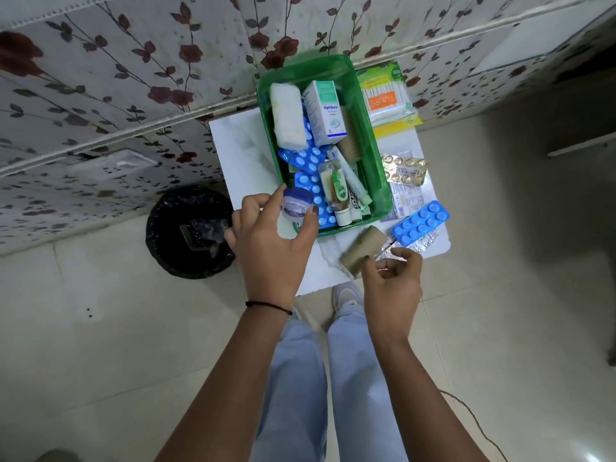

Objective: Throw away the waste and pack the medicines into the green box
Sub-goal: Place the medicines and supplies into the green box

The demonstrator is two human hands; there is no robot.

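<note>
Left of centre in the frame, the left hand [270,238] is pinching a small blue-lidded plastic jar [297,206] between thumb and fingertips, holding it at the near left corner of the translucent green plastic box [375,151], probably to drop it in among the blister strips. Lower right of it, the right hand [391,281] is curling loosely and holding nothing, its fingertips near a brown cardboard roll [361,250] lying on the white table [240,145]. The black-lined round bin [191,233] is standing at the left, within reach for waste.
</note>
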